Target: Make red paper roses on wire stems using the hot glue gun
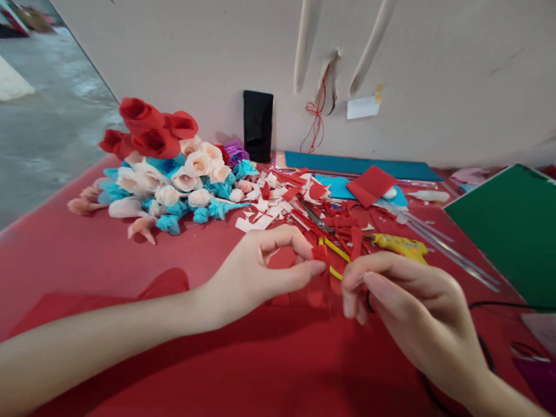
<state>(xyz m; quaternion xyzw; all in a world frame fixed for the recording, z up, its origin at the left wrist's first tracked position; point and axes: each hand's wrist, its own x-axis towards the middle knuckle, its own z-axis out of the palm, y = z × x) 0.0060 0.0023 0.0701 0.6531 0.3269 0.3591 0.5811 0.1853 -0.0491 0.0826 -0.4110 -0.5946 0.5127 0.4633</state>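
Note:
My left hand [264, 269] hovers over the red table cover [65, 249], thumb and forefinger pinched on a small red paper piece [320, 252]. Just to its right, my right hand [408, 307] has its fingers curled together close to that piece; what they hold is too small to make out. Right behind both hands lie scissors with yellow handles [324, 229] and a yellow glue gun [402, 245] among red and white paper scraps [278, 202].
A heap of red, cream, pink and blue paper flowers [167, 171] lies at the back left. A black phone [258, 125] leans on the wall. Blue sheets [360, 167], a red square [371, 184], glue sticks [452, 252], a green board [512, 226] and a black cable [508, 304] lie to the right.

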